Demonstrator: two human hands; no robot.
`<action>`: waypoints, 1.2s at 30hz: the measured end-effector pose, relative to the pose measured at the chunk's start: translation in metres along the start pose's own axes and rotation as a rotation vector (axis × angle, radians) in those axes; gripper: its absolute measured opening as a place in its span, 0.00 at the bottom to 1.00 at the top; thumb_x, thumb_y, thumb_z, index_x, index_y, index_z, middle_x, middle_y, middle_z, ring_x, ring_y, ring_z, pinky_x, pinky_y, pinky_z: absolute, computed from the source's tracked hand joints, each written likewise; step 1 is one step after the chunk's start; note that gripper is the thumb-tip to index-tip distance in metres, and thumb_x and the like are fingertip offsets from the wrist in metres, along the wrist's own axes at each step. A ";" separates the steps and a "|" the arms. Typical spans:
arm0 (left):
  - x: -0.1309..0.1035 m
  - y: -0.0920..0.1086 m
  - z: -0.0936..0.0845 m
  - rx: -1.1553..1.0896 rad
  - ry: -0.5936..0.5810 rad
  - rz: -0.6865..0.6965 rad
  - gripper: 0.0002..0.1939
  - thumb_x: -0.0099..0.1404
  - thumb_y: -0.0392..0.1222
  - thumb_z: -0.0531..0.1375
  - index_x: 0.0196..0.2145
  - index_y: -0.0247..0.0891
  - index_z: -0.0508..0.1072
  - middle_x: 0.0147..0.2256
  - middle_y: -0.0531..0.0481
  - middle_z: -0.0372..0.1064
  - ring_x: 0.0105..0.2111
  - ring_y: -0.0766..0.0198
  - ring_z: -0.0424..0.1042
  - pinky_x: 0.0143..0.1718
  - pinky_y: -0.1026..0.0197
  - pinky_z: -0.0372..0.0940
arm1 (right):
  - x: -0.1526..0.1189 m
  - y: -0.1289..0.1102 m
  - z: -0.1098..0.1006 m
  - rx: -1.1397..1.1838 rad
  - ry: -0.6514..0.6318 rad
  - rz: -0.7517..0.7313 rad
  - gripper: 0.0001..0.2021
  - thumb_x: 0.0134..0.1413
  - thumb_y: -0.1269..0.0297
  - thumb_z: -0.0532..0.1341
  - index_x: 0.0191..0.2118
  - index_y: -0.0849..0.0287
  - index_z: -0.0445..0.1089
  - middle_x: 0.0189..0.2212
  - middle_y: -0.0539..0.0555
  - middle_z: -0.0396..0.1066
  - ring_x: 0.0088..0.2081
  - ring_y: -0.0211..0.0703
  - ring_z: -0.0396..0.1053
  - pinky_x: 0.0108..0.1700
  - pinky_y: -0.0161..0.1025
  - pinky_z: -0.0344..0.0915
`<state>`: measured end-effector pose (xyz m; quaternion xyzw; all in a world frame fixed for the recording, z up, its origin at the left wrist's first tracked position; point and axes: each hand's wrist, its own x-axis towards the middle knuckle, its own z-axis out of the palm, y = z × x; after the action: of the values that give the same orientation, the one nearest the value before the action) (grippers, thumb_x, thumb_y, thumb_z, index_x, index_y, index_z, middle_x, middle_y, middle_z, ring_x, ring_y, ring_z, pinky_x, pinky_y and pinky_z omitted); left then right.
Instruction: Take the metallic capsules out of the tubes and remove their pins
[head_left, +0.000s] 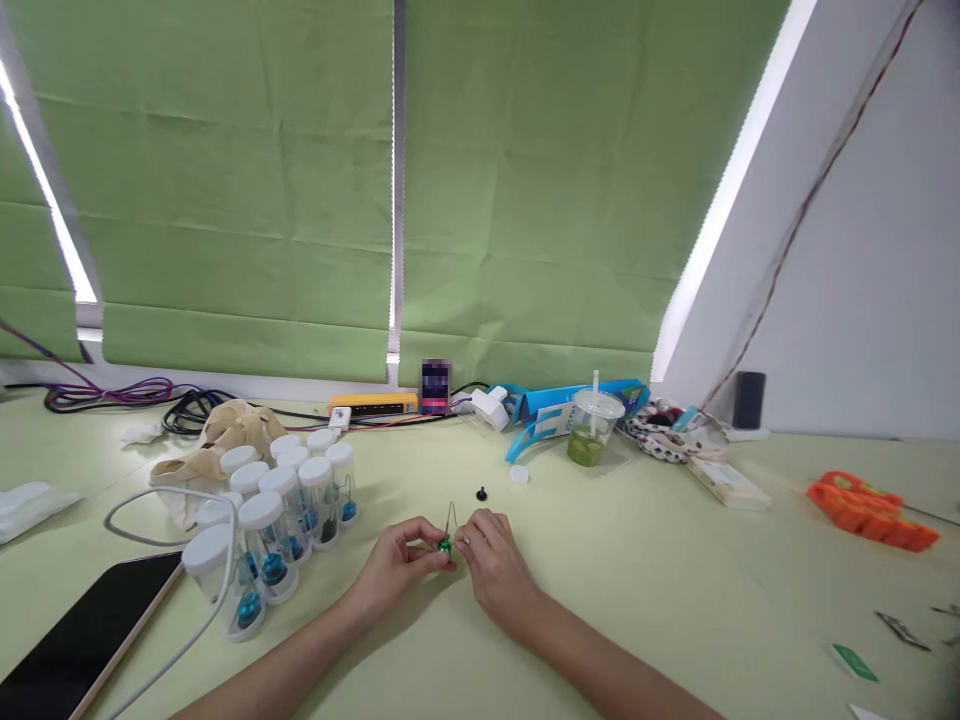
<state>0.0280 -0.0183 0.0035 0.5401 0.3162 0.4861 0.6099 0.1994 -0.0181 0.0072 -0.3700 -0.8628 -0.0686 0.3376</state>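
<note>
Between the fingertips of my left hand (pixel 394 568) is a small shiny green metal piece (pixel 445 547). A thin bent wire (pixel 449 517) rises from it. My right hand (pixel 501 572) is closed in a pinch right beside it, at the wire's end; a tiny light-coloured bit shows at its fingertips, too small to name. Just beyond my hands lie a small black part (pixel 481 494) and a white round cap (pixel 519 474). To the left stand several clear tubes with white lids (pixel 262 511), with blue metal pieces and wires inside.
A phone (pixel 90 630) and a grey cable (pixel 191 640) lie at left. Along the back are a yellow power strip (pixel 375 404), a lit screen (pixel 435 386), a blue bag (pixel 540 402) and a drink cup (pixel 589 440). An orange object (pixel 870 512) lies at right.
</note>
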 end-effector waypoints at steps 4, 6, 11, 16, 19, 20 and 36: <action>0.000 0.000 -0.002 0.028 0.007 0.002 0.12 0.47 0.41 0.67 0.27 0.33 0.71 0.27 0.50 0.70 0.30 0.61 0.72 0.37 0.57 0.65 | -0.001 0.002 0.002 0.021 -0.002 0.006 0.08 0.57 0.77 0.48 0.30 0.61 0.59 0.28 0.52 0.59 0.32 0.38 0.57 0.34 0.37 0.51; 0.000 0.000 -0.002 0.043 0.005 -0.001 0.12 0.47 0.41 0.67 0.27 0.33 0.71 0.28 0.49 0.70 0.30 0.61 0.72 0.36 0.58 0.65 | -0.002 0.003 0.005 0.030 0.003 0.009 0.09 0.57 0.77 0.48 0.29 0.61 0.59 0.28 0.52 0.59 0.31 0.38 0.57 0.34 0.36 0.51; 0.001 -0.003 -0.004 0.050 -0.007 -0.003 0.12 0.47 0.41 0.67 0.28 0.33 0.71 0.27 0.49 0.70 0.29 0.61 0.72 0.35 0.59 0.64 | -0.005 0.006 0.009 0.045 0.009 0.030 0.10 0.58 0.76 0.47 0.29 0.61 0.59 0.28 0.52 0.59 0.30 0.38 0.56 0.33 0.36 0.52; 0.000 -0.002 -0.003 0.038 -0.007 -0.003 0.12 0.47 0.41 0.67 0.28 0.33 0.71 0.28 0.49 0.70 0.29 0.62 0.72 0.35 0.58 0.64 | -0.005 0.007 0.010 0.038 0.013 0.050 0.09 0.58 0.75 0.47 0.29 0.61 0.60 0.28 0.52 0.59 0.30 0.38 0.57 0.33 0.36 0.53; 0.000 0.001 -0.002 0.059 0.011 -0.010 0.12 0.46 0.42 0.67 0.27 0.33 0.72 0.27 0.49 0.70 0.29 0.62 0.71 0.34 0.59 0.64 | -0.003 0.008 0.011 0.041 0.023 0.044 0.10 0.59 0.74 0.47 0.28 0.60 0.60 0.27 0.51 0.59 0.29 0.38 0.57 0.32 0.35 0.54; 0.000 0.001 -0.002 0.064 0.016 -0.013 0.13 0.46 0.42 0.67 0.27 0.33 0.72 0.27 0.48 0.70 0.28 0.62 0.71 0.34 0.60 0.64 | -0.003 0.008 0.012 0.049 0.025 0.040 0.10 0.59 0.74 0.47 0.28 0.59 0.60 0.26 0.51 0.59 0.28 0.37 0.57 0.31 0.34 0.54; 0.002 -0.006 -0.006 -0.010 -0.009 -0.011 0.11 0.48 0.40 0.67 0.28 0.33 0.72 0.28 0.48 0.72 0.29 0.63 0.71 0.35 0.59 0.64 | -0.003 0.004 0.007 0.328 -0.058 0.094 0.07 0.58 0.76 0.44 0.35 0.58 0.54 0.33 0.53 0.57 0.33 0.38 0.59 0.35 0.34 0.59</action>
<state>0.0251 -0.0138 -0.0036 0.5373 0.3141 0.4820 0.6167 0.1999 -0.0144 -0.0007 -0.3518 -0.8535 0.0995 0.3713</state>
